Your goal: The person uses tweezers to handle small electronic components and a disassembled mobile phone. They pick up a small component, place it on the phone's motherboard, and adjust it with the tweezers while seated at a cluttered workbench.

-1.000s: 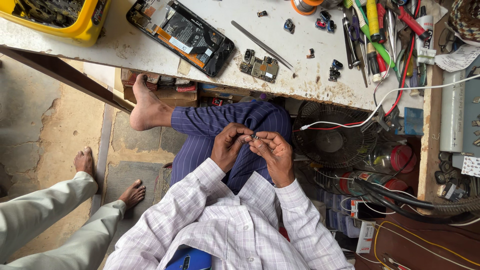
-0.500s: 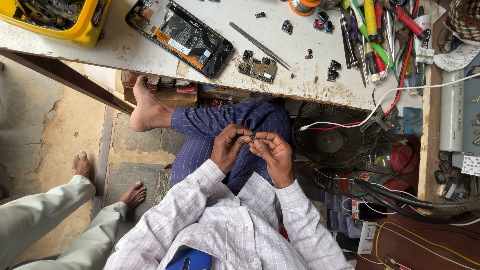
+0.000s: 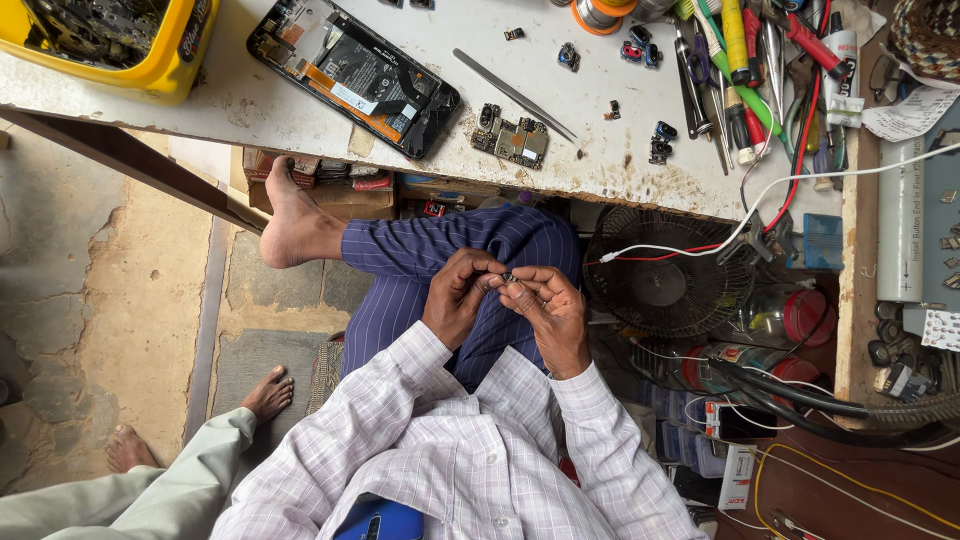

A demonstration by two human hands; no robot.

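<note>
A: Report the position of both hands.

B: The left hand [image 3: 462, 300] and right hand [image 3: 548, 308] meet over the lap, above the striped blue trouser leg [image 3: 440, 255], below the edge of the worn white bench [image 3: 600, 130].

A: State of the fingers?

B: The fingers [image 3: 490, 272] of both hands are pinched nearly closed around 1 small dark metal component [image 3: 508, 278]. It sits between the fingertips of the 2 hands. Its exact kind is too small to tell.

A: Items on the bench?

B: 1 opened black smartphone with exposed internals [image 3: 352, 72], 1 small green circuit board [image 3: 512, 138] just beside it, and 1 pair of slim steel tweezers [image 3: 512, 94] lying flat near the board. A yellow plastic parts tray [image 3: 120, 45] stands at the corner. Coloured-handle screwdrivers [image 3: 745, 50] lie grouped at the far side.

A: Below the bench?

B: 1 round black fan grille [image 3: 665, 280], just beside the right hand.
</note>
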